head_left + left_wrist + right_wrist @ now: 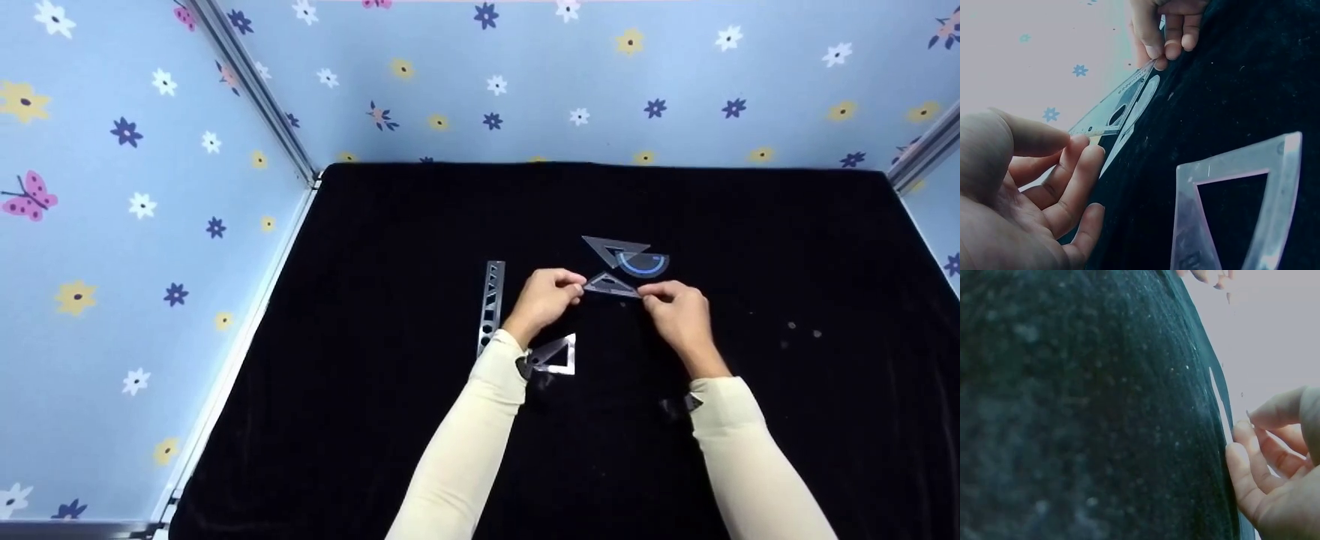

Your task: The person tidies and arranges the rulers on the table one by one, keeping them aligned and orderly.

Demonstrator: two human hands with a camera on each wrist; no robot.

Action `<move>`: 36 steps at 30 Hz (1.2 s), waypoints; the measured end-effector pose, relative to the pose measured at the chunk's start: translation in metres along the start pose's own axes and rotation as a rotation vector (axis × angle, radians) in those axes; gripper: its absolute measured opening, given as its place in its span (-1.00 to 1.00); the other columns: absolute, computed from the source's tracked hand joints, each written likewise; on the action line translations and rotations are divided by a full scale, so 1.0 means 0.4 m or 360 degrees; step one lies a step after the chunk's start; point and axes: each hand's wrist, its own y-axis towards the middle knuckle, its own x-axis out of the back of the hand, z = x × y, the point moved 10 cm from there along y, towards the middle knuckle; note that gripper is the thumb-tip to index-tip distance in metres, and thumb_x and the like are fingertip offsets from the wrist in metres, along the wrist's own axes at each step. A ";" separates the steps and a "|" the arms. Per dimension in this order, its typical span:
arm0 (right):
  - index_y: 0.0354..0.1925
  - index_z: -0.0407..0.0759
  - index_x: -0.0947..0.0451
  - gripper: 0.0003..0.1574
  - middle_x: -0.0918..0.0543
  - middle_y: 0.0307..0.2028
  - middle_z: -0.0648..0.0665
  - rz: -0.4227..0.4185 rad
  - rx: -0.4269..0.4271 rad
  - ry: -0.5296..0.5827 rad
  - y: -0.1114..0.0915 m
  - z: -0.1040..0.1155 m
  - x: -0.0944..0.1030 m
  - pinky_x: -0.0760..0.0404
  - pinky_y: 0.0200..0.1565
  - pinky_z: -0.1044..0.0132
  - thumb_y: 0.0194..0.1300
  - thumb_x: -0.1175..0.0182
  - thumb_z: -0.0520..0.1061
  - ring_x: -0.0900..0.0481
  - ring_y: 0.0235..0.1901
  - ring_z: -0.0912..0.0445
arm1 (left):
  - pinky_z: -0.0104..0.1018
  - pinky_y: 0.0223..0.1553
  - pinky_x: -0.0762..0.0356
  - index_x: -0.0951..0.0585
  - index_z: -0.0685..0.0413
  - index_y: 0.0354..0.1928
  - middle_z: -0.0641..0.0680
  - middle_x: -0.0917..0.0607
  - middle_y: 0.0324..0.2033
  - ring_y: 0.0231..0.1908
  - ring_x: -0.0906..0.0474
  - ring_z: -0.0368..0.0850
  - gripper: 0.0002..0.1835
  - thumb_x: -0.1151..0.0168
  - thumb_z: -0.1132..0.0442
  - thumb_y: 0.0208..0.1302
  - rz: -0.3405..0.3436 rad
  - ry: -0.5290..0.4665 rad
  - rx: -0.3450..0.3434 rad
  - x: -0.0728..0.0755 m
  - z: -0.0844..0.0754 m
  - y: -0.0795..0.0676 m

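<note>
A small clear set square (609, 285) spans the space between the two hands, its long edge toward the person. My left hand (546, 298) pinches one corner between thumb and fingertips, as the left wrist view also shows. At the opposite corner, the thumb and index finger of my right hand (681, 315) pinch it. Just beyond it lie a larger clear set square (600, 246) and a protractor (652, 265) with a blue arc, overlapping each other. Another set square (1292, 191) lies near the left wrist, partly hidden by the forearm in the head view.
Left of the left hand lies a clear stencil ruler (491, 289) with cut-out shapes, its near end behind the sleeve. Black cloth (375, 300) covers the table. Flowered blue panels (525, 82) stand along the back and left, with a metal post (262, 94) at their corner.
</note>
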 end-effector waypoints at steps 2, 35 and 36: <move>-0.10 0.01 -0.95 -0.75 -0.95 -0.04 -0.12 -0.0008 0.0005 -0.0009 -0.005 0.000 0.001 -0.56 -0.05 0.54 0.35 -0.39 -0.16 -0.79 -0.04 0.05 | -0.59 -0.19 -0.57 -0.86 0.28 0.08 0.26 -0.92 -0.03 -0.31 -0.71 -0.32 -0.77 -0.34 0.43 0.51 0.0000 0.0007 -0.0018 0.000 0.003 -0.002; 0.12 -0.51 -0.77 -0.69 -0.71 -0.47 0.24 0.0160 -0.0289 0.0394 -0.144 0.149 0.062 -0.65 -0.32 0.62 0.51 -0.35 -0.34 -0.59 -0.46 0.46 | -0.46 -0.12 -0.69 -0.90 0.12 0.02 0.01 -0.91 -0.32 -0.27 -0.77 -0.31 -0.80 -0.39 0.35 0.48 0.0065 0.0167 -0.0251 -0.005 0.054 -0.034; 0.12 -0.51 -0.77 -0.69 -0.71 -0.47 0.24 0.0162 -0.0290 0.0393 -0.146 0.148 0.062 -0.65 -0.32 0.62 0.51 -0.35 -0.34 -0.59 -0.46 0.46 | -0.45 -0.11 -0.70 -0.90 0.11 0.02 -0.01 -0.91 -0.33 -0.27 -0.77 -0.32 -0.80 -0.40 0.35 0.48 0.0067 0.0166 -0.0259 -0.005 0.055 -0.036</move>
